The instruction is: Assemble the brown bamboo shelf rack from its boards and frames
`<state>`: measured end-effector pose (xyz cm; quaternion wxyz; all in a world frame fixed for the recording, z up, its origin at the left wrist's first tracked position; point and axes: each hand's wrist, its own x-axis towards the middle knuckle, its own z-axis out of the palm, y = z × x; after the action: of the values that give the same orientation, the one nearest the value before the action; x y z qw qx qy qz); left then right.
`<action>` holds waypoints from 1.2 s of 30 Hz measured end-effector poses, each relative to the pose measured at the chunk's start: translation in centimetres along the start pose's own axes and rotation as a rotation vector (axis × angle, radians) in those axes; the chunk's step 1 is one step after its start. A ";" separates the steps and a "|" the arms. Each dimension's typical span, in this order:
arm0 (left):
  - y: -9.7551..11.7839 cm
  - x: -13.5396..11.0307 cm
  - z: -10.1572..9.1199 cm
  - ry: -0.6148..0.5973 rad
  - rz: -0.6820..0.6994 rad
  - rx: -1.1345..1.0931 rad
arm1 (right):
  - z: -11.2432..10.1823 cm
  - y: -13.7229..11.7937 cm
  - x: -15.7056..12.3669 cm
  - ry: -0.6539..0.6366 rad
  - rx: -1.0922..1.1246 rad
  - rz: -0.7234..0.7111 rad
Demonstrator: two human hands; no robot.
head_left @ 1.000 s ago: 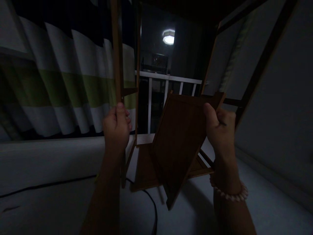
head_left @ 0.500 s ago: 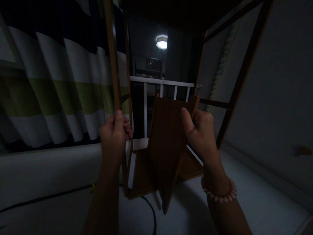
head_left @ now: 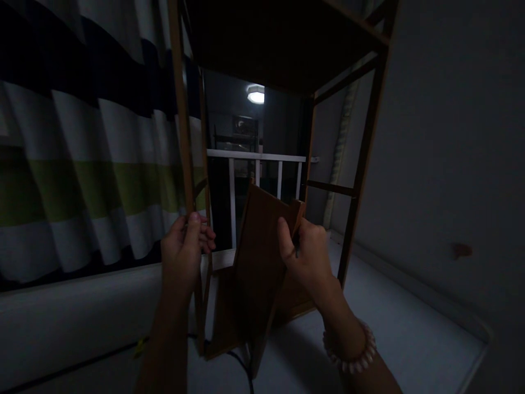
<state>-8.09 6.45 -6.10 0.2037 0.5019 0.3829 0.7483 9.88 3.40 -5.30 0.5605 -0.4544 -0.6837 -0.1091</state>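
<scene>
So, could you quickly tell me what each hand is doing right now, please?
Left hand: closed around the front left post of the tall wooden shelf frame.
Right hand: closed on the tilted dark brown wooden panel.

The tilted wooden panel [head_left: 262,257] fills most of the rack [head_left: 365,153] opening, apparently leaving free room only toward its right post.

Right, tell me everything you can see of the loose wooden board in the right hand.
The board is a flat, dark brown rectangular panel, wood by its look, with a raised rim along its edges. It stands tilted on end inside the open wooden shelf frame, its lower corner reaching down to about the pale floor. The right hand grips its upper right edge; the left hand holds the frame's front post instead.
</scene>
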 end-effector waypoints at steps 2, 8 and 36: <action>-0.1 -0.1 0.1 0.006 0.004 0.002 | 0.5 -0.3 -0.8 -0.016 0.020 0.028; -0.4 -0.1 0.1 -0.008 0.010 0.005 | 2.5 -0.7 -3.8 -0.172 0.029 0.066; -0.3 -0.3 1.0 0.195 0.005 0.164 | 5.1 4.5 -2.6 -0.169 0.218 0.117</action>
<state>-7.10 6.76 -6.32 0.1216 0.4426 0.4597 0.7603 9.70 7.98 -10.90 0.5524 -0.4377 -0.7084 0.0372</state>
